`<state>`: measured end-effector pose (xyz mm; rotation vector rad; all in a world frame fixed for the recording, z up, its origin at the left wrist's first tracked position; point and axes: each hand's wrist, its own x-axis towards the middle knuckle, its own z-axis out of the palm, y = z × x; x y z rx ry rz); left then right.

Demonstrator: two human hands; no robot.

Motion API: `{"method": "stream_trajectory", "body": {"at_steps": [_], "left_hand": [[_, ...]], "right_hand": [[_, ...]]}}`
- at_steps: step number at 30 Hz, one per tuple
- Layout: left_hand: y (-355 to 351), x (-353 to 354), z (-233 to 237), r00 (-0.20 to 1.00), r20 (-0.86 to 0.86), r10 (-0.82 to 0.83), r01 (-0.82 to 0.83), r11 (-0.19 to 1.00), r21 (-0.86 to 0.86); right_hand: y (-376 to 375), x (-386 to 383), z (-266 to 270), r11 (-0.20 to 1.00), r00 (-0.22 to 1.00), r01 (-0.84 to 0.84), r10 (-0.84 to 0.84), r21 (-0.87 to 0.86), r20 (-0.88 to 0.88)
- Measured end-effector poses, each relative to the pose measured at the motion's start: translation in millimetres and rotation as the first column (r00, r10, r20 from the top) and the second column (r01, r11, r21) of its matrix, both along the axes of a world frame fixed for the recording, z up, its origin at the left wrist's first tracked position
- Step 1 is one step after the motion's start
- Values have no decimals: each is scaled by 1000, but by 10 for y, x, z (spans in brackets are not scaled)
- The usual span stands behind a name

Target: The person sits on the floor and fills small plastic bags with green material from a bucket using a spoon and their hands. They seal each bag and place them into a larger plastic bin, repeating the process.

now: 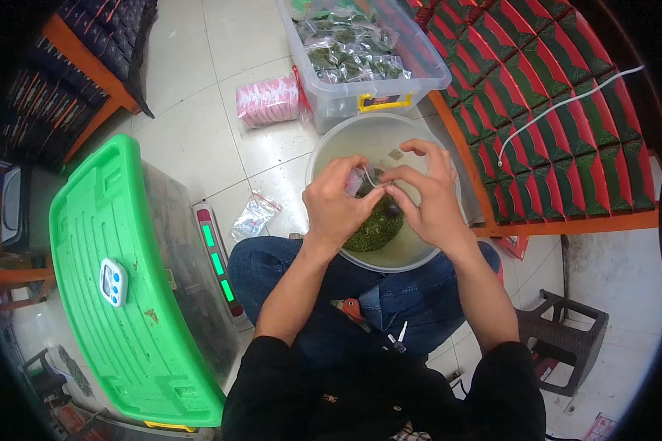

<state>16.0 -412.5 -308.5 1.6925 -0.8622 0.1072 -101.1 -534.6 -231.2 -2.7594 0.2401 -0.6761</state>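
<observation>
My left hand (335, 202) pinches a small clear plastic bag (355, 181) with thumb and fingers. My right hand (428, 195) has its fingertips closed on the bag's other edge, close to my left thumb. Both hands are over a whitish round bucket (322, 156) that stands against my legs. Shredded green leaves (375, 229) lie in its bottom, with a dark rounded object (394, 209) among them, partly behind my right hand. A small square packet (396, 154) rests inside near the far wall.
Beyond the bucket, a clear tub (338, 99) holds several filled bags (353, 55). A pink-white wrapped bundle (267, 103) and loose plastic bags (256, 214) lie on the floor. A green-lidded box (118, 220) carrying a timer (113, 282) is at left; red-green packs (537, 110) fill a rack at right.
</observation>
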Motion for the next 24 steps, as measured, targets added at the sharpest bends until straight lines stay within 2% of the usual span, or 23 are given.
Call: {"method": "stream_trajectory", "body": {"at_steps": [1,3,4,6,7,9,10,12,16,18,19,21,22,23,24], "left_hand": [[11,20,10,1000,5,-3,3,1000,-3],[60,92,36,976,-109,-187,182,982,-54],[82,112,22,978,-102,-183,178,982,-57],[94,116,-10,824,-438,-359,283,931,-231],[91,110,-19,824,-436,-362,284,930,-235],[91,94,4,738,-528,-421,299,905,-303],[77,80,-4,738,-528,-421,300,905,-303],[42,50,-13,668,-615,-418,252,905,-342],[23,3,24,625,-641,-445,274,894,-353],[25,5,-29,565,-684,-462,374,882,-286],[31,24,-44,569,-682,-460,373,883,-285],[63,65,-60,293,-692,-660,435,736,-518],[75,88,-57,297,-693,-657,434,739,-515],[83,102,-57,266,-666,-697,469,697,-542],[89,104,-55,232,-637,-735,504,651,-568]], "right_hand": [[-16,-8,-35,1000,1000,3,-3,-3,5],[-78,0,-95,997,998,64,-64,38,-1],[-114,-1,-151,998,998,59,-59,34,6],[-168,-22,-215,907,998,-8,-22,422,67],[-149,-44,-232,909,997,-8,-23,418,68],[-46,-55,-247,722,978,38,-170,690,124],[-29,-58,-260,723,978,38,-170,690,124],[-5,-49,-287,593,970,-56,-160,804,185],[-16,-51,-212,618,983,30,-159,785,87],[-76,-32,-262,575,999,-42,0,817,52],[-159,-24,-284,575,998,-48,3,816,56],[-392,10,-276,833,999,-44,42,552,16],[-473,46,-225,849,986,146,-165,508,-8],[-467,158,-51,846,986,146,-165,512,-9],[-417,309,181,804,938,120,-284,582,198]]}}
